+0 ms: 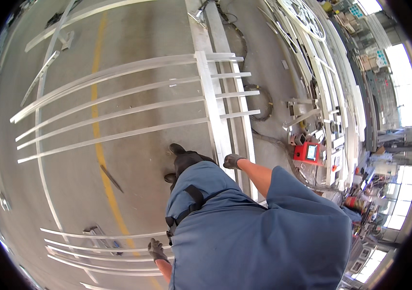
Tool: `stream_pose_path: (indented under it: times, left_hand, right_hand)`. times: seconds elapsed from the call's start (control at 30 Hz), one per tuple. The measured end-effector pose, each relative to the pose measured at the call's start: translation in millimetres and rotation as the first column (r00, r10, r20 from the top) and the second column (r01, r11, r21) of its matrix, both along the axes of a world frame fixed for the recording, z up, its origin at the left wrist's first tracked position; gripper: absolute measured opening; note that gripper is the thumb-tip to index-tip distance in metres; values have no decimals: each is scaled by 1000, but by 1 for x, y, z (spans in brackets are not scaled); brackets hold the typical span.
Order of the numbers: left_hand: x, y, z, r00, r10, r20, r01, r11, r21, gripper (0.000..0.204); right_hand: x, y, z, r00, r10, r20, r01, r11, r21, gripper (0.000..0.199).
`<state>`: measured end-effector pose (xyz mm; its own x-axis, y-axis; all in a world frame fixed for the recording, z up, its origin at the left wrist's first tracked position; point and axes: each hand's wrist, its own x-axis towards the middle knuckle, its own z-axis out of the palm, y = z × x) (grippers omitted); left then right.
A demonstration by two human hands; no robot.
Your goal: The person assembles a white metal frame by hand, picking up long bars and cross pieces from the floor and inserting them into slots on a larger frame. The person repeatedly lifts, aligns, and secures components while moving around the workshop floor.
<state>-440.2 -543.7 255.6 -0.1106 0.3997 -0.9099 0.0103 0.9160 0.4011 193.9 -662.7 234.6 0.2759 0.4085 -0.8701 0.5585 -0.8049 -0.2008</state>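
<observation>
My left hand (157, 249), in a grey glove, hangs low beside my body with its fingers loosely bent and apart, holding nothing I can see. It appears over the ends of several pale metal bars (133, 249); whether it touches them I cannot tell. My right hand (232, 161), gloved the same way, has its fingers curled in, with nothing visible in them. It appears over a long white beam (214, 111); contact is unclear. Several long pale rails (119, 102) lie across this beam and a thinner far support (39, 121), spaced apart, their ends jutting past the beam.
A red machine with a screen (307, 152) stands at the right near a cluttered rack (334, 111) of long profiles. A dark hose (270, 139) runs along the floor beyond the beams. One loose dark strip (112, 179) lies by the yellow floor line (98, 153).
</observation>
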Motion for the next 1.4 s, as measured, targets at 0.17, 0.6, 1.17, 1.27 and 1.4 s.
stream_pose_path:
  times: [0.17, 0.6, 1.17, 1.27, 1.4]
  left_hand:
    - [48, 69, 3, 988, -155, 23, 151, 981, 118, 18]
    - [72, 50, -81, 890, -444, -105, 456, 865, 210, 26]
    - [167, 20, 39, 874, -362, -324, 421, 898, 132, 64]
    - [177, 0, 22, 920, -277, -277, 329, 930, 162, 64]
    - [183, -29, 15, 939, -196, -284, 250, 954, 168, 64]
  right_hand:
    - [0, 19, -15, 996, -75, -52, 83, 982, 172, 38]
    - [85, 118, -69, 979, -202, -28, 163, 694, 701, 39]
    - [63, 16, -58, 970, 211, -119, -177, 953, 245, 29]
    - [86, 50, -26, 970, -106, -220, 159, 958, 238, 27]
    - [115, 116, -4, 978, -130, -160, 179, 922, 343, 26]
